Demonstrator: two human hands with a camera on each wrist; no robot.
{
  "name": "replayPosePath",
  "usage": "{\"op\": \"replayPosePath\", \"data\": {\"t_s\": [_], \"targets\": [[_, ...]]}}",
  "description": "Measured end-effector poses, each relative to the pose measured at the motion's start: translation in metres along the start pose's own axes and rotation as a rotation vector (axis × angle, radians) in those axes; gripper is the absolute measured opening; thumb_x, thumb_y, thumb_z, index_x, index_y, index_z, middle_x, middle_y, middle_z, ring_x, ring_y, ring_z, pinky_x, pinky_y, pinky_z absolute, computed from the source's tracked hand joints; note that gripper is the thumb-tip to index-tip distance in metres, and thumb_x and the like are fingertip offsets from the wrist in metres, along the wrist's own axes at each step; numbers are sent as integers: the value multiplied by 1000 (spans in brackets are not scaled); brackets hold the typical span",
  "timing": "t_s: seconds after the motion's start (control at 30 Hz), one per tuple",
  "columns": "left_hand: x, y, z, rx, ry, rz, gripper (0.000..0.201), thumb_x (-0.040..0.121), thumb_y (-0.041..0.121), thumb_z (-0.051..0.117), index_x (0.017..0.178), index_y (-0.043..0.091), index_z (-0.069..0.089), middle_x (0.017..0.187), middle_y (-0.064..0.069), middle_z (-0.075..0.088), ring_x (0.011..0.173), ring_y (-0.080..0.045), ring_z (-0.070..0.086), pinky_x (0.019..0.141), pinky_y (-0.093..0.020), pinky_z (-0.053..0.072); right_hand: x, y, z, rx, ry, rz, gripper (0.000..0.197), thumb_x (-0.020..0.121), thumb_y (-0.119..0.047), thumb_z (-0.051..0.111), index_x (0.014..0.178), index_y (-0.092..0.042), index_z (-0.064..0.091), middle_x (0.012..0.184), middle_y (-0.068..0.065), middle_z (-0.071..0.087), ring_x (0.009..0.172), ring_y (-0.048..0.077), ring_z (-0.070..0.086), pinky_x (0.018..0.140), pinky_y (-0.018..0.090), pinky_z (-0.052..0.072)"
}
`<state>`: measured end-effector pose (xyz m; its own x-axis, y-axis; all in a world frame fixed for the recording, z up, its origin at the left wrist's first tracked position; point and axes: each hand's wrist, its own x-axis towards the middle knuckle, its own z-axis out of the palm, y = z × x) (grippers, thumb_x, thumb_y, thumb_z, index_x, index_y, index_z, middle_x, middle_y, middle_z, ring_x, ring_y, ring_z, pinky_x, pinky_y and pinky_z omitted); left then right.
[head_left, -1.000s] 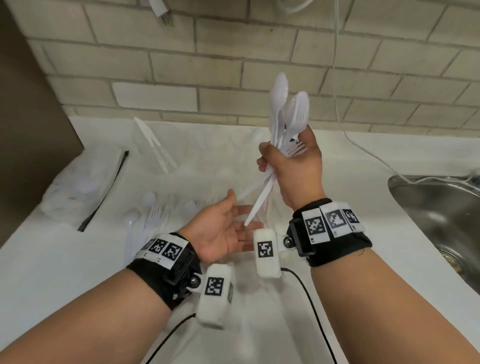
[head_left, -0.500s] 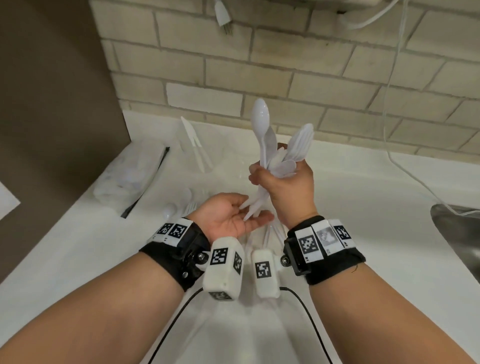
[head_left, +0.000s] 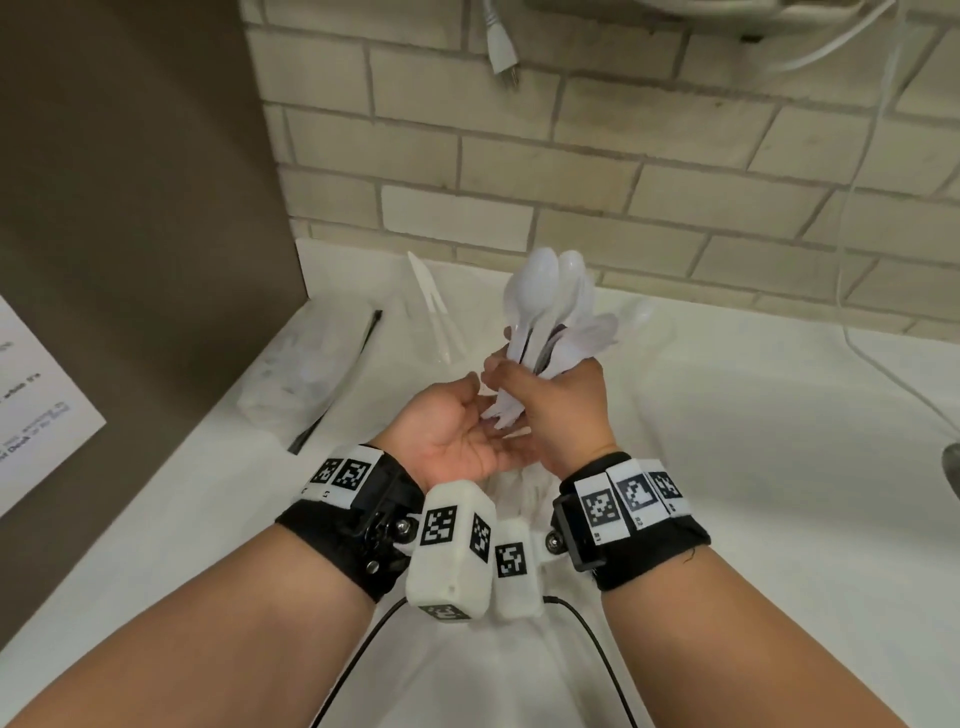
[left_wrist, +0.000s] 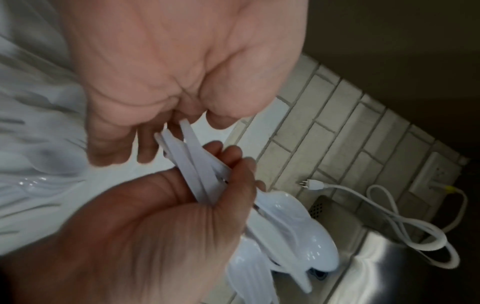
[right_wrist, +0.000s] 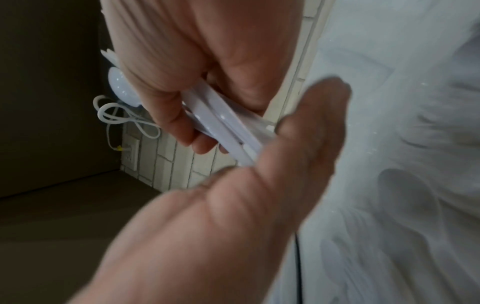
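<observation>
While both hands are working above white counter (head_left: 727, 467), brick wall (head_left: 571, 156) is running behind it. Clear bag (head_left: 296, 379) is lying at counter's left side, well apart from hands. Right hand (head_left: 561, 410) is gripping bundle (head_left: 545, 306) of white plastic cutlery around handles, fingers curled tight, spoon bowls pointing up. Left hand (head_left: 457, 441) is cupping palm-up just beneath, fingers relaxed and uncurled, touching handle ends (left_wrist: 182, 131). Bundle is being held upright in air above counter's middle, in front of person.

Cutlery bundle (head_left: 543, 301) is gleaming as glossy white plastic; countertop (head_left: 753, 441) is looking matt; brick wall (head_left: 597, 156) is showing rough faces; sink (left_wrist: 389, 277) is shining as brushed metal.
</observation>
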<state>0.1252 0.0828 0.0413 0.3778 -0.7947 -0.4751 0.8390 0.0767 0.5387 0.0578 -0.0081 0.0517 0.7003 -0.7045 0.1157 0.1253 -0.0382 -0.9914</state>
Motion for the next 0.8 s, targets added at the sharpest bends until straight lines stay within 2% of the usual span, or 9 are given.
{"op": "replayPosePath", "data": {"t_s": [0.1,0.2,0.27,0.4,0.5,0.57,0.63,0.7,0.8], "targets": [[7,3,-8,-59,17,-1,58,101,43,28,132,-1,48,122,-26,60,115,-36,56,102,-49,41,3,-1,4,15,-41,-11,26,73,5,71,70,-21,71,72,0,72,72,17,69,74,40,58],[11,6,-9,-62,-67,18,60,99,51,24,132,9,53,131,-17,59,125,-32,51,102,-48,41,3,2,9,39,-56,81,16,78,-1,72,81,-17,70,76,0,72,75,18,71,73,41,60],[12,10,-11,12,-122,10,65,95,59,27,129,10,55,125,-13,62,119,-34,54,104,-47,39,4,1,10,65,-50,106,8,85,-8,68,81,-15,68,69,3,69,68,19,68,63,33,57],[3,22,-9,315,-193,247,51,79,56,61,107,14,59,81,-5,59,70,-20,50,72,-33,40,8,1,1,-80,-112,45,26,88,-11,61,63,-3,62,51,13,57,46,23,56,47,24,46],[0,25,-2,675,-225,394,51,70,34,79,103,-1,61,94,-18,67,73,-41,53,57,-33,46,2,4,3,-300,-308,66,31,78,-10,54,48,-17,56,43,7,51,47,21,54,68,38,57],[0,24,4,714,-152,414,47,69,27,79,101,-5,66,104,-22,70,82,-59,57,46,-29,47,-1,4,6,-305,-416,91,27,66,-12,52,43,-26,56,42,6,51,50,15,56,78,38,56],[-3,22,7,680,-87,440,43,69,26,80,97,-5,69,105,-23,70,91,-61,58,42,-29,45,-3,3,7,-249,-513,100,25,65,-4,56,59,-26,67,48,9,57,54,11,59,79,34,54],[-6,21,10,672,-52,431,48,67,36,79,97,-1,71,105,-24,70,92,-58,59,44,-29,45,-1,4,7,-221,-582,117,22,69,5,62,88,-5,69,67,19,65,59,18,62,71,35,56],[-11,21,13,713,-68,416,55,62,54,80,95,10,75,103,-24,69,81,-65,56,45,-33,50,0,6,7,-255,-579,115,22,70,4,59,92,2,62,67,26,60,47,22,55,54,29,50]]}}
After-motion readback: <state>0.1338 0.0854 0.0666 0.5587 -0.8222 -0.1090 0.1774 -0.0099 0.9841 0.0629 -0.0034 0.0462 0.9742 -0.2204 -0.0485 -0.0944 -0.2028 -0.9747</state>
